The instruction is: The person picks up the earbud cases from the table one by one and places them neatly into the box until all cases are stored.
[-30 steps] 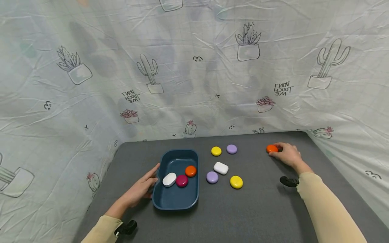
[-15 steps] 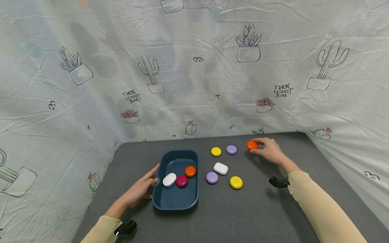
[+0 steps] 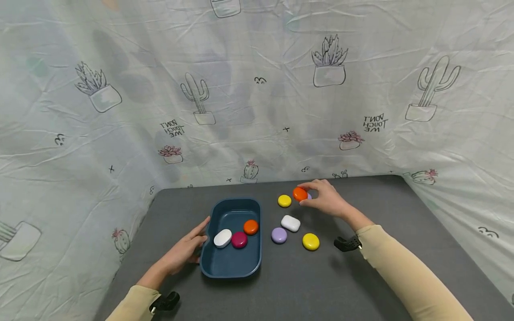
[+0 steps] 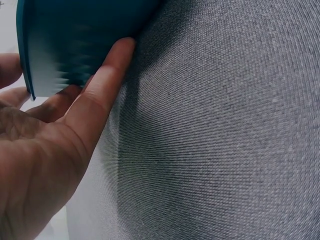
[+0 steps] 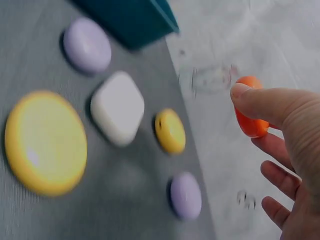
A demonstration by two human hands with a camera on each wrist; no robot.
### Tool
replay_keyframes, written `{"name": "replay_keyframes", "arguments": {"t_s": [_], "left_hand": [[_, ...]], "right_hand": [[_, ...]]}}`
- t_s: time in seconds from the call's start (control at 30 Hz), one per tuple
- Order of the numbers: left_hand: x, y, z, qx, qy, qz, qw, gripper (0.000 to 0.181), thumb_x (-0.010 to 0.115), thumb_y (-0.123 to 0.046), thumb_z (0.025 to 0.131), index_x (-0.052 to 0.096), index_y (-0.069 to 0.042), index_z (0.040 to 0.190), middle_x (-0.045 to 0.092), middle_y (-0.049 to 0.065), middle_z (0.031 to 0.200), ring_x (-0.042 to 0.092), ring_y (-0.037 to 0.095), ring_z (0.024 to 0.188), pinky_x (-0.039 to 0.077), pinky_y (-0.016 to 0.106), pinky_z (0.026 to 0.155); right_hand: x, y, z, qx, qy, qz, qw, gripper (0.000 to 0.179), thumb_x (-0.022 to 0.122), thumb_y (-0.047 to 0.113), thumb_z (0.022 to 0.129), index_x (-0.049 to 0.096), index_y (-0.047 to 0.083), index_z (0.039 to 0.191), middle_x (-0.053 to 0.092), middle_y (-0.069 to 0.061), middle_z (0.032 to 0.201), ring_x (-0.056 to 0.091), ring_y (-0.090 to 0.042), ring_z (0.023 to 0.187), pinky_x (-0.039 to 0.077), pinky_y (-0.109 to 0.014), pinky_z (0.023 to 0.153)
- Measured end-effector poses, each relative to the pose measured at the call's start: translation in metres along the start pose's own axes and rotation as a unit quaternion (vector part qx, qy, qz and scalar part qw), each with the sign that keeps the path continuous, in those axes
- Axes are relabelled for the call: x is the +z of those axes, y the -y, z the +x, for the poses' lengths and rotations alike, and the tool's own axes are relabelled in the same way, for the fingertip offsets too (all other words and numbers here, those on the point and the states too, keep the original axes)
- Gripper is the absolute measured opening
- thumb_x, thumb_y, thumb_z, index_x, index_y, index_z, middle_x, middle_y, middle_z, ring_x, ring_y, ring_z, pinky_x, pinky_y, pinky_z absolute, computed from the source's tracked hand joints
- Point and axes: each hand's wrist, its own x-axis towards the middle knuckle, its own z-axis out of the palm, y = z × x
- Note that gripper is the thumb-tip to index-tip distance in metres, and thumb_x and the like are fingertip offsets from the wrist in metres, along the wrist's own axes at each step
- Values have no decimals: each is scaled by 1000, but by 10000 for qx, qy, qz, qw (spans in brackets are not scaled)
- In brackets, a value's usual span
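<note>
Above the far part of the table, my right hand (image 3: 327,199) pinches a glossy orange round piece (image 3: 300,194) between thumb and fingers. In the right wrist view the thumb lies across this orange piece (image 5: 251,107). Partly covered by it in the head view is a lilac round piece (image 3: 309,196). My left hand (image 3: 181,254) touches the left side of a dark blue rectangular tray (image 3: 230,266), with straight fingers (image 4: 95,92) along its outer wall in the left wrist view. Inside the tray lie a white oval piece (image 3: 222,238), a crimson piece (image 3: 239,240) and another orange piece (image 3: 250,227).
Right of the tray, on the dark grey table (image 3: 277,285), lie a small yellow piece (image 3: 284,201), a white rounded block (image 3: 291,223), a second lilac piece (image 3: 279,235) and a larger yellow piece (image 3: 311,241). A cactus-print curtain (image 3: 257,102) hangs behind the table.
My right hand has lifted the orange piece from the far right and carried it left, to just beside the small yellow piece. The left hand and tray have stayed put.
</note>
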Motion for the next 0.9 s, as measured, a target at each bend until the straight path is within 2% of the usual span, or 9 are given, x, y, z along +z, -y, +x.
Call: {"name": "replay_keyframes", "arguments": {"t_s": [0.13,0.4,0.63,0.9], "left_hand": [[-1,0,0,-32,-48,11,10000,64,45,-27,111,13,-37,165,19,22,163,47,41,125,54,47,77],[-2,0,0,-38,-63,57,10000,64,45,-27,111,13,-37,165,21,23,162,46,42,126,54,47,77],[-2,0,1,-34,-39,35,10000,63,46,-27,111,14,-38,165,22,23,161,47,40,124,54,47,78],[-1,0,-1,27,-14,86,10000,63,45,-29,111,14,-39,165,20,22,163,45,42,128,54,47,79]], "right_hand": [[9,21,5,-332,113,133,9993,53,83,29,88,67,17,137,65,-4,124,45,-32,119,30,-57,99],[27,57,16,-632,435,195,9969,52,83,34,88,68,20,136,65,1,122,46,-29,117,34,-52,97],[46,78,25,-916,721,44,9932,49,81,36,88,69,25,134,64,6,124,45,-22,118,34,-49,99],[70,99,33,-1266,1115,-360,9850,45,80,36,89,70,25,132,64,6,121,45,-20,117,37,-46,97]]}}
